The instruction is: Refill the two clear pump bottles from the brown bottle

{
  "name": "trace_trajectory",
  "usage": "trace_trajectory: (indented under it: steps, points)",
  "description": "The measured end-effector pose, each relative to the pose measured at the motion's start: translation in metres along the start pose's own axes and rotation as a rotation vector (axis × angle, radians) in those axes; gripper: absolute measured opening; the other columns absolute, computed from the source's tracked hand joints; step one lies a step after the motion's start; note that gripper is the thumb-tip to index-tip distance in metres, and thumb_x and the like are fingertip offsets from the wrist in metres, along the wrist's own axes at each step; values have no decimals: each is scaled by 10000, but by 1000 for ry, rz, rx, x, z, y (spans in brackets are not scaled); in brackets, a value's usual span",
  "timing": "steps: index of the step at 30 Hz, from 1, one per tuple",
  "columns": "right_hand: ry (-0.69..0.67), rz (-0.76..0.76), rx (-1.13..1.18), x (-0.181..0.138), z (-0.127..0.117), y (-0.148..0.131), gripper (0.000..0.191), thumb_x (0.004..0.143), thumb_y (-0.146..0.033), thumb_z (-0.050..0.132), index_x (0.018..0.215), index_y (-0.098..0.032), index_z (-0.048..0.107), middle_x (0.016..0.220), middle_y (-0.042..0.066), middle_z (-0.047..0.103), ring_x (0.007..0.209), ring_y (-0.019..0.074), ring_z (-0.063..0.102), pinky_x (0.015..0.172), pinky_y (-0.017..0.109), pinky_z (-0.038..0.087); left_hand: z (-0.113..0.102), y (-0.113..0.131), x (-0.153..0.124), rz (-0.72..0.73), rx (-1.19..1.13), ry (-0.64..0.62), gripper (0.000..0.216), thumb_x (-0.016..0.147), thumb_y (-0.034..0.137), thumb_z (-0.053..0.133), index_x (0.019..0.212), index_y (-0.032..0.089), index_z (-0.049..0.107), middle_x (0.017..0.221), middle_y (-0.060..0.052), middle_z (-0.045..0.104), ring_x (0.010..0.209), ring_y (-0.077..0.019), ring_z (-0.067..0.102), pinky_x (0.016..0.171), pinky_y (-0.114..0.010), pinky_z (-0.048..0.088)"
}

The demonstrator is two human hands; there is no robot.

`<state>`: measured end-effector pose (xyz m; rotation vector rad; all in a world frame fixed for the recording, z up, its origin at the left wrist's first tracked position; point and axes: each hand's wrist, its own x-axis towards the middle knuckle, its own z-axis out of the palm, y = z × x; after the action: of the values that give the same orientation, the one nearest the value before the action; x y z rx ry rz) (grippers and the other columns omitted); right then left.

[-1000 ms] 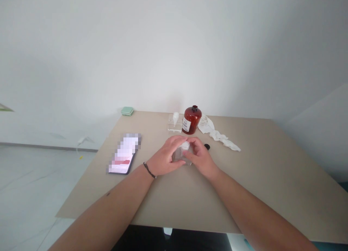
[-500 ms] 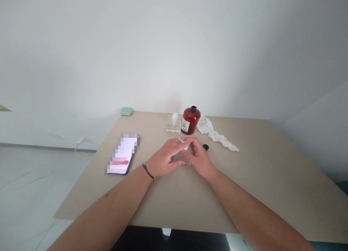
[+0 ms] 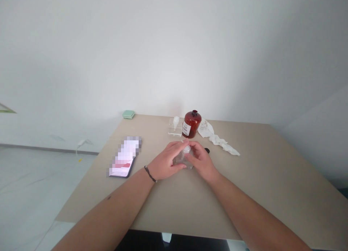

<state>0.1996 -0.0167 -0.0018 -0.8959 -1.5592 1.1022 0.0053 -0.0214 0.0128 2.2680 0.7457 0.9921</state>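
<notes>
A small clear bottle (image 3: 183,159) with a white top (image 3: 186,149) stands on the beige table (image 3: 258,193), between my two hands. My left hand (image 3: 165,164) wraps round its left side, a dark band on that wrist. My right hand (image 3: 201,161) closes round the right side, fingers up at the white top. Much of the bottle is hidden by my fingers. Just behind my right hand lies a small black cap (image 3: 207,150).
An amber bottle (image 3: 191,124) with a label, its neck uncapped, stands at the back. Beside it are a clear holder (image 3: 175,126) and a crumpled white cloth (image 3: 217,139). A phone (image 3: 124,157) lies at the left. A green case (image 3: 128,114) sits at the far corner.
Both hands stay on the clear bottle. My right fingers have shifted slightly at the white top. The camera has tipped a little.
</notes>
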Motion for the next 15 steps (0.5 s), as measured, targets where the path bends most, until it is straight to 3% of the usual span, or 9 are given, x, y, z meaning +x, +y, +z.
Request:
trace_trajectory:
  steps: [4, 11, 15]
  points:
    - [-10, 4, -23, 1, -3, -1, 271, 863, -437, 687, 1083, -278, 674, 1167, 49, 694, 1112, 249, 630, 1018, 439, 451, 0, -1, 0, -9, -2, 4, 875, 861, 190, 692, 1576, 324, 205, 1541, -117, 441, 1405, -302, 405, 1183, -536, 354]
    - [40, 1, -30, 2, -1, 6, 310, 788, -419, 772, 1025, -276, 631, 1052, 27, 695, 1017, 234, 639, 956, 426, 484, 1, -3, -1, -2, -22, 5, 852, 859, 179, 688, 1568, 323, 237, 1541, -113, 445, 1412, -306, 398, 1176, -541, 370]
    - [-24, -25, -11, 1, -4, 6, 284, 863, -393, 695, 1125, -293, 650, 1172, 44, 683, 1123, 245, 617, 1007, 439, 459, 2, -5, -1, 3, -23, 9, 836, 856, 174, 684, 1562, 308, 257, 1552, -116, 432, 1425, -312, 387, 1183, -556, 361]
